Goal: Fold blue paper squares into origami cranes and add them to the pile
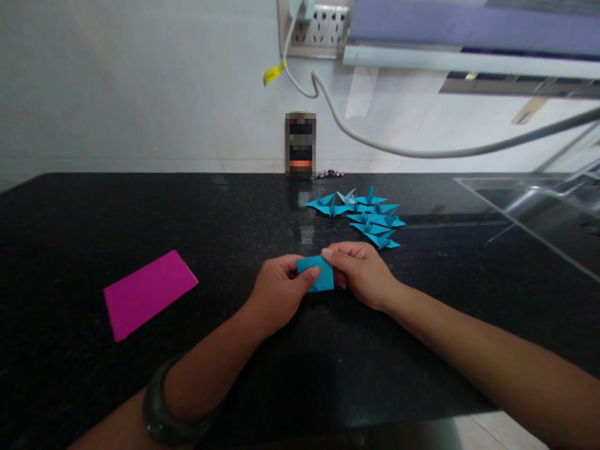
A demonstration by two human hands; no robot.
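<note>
Both my hands pinch a small folded piece of blue paper [319,275] just above the black counter [70,250]. My left hand [276,297] grips its left side, thumb on top. My right hand [363,272] holds its right edge with fingers curled. A dark bangle [162,415] circles my left wrist. Behind my hands lies a cluster of several blue folded paper cranes [370,219].
A magenta paper stack [147,292] lies on the counter to the left. A small blurred box [300,144] stands at the wall. A grey cable [398,147] hangs from a wall socket [319,28]. A sink [548,209] sits at right.
</note>
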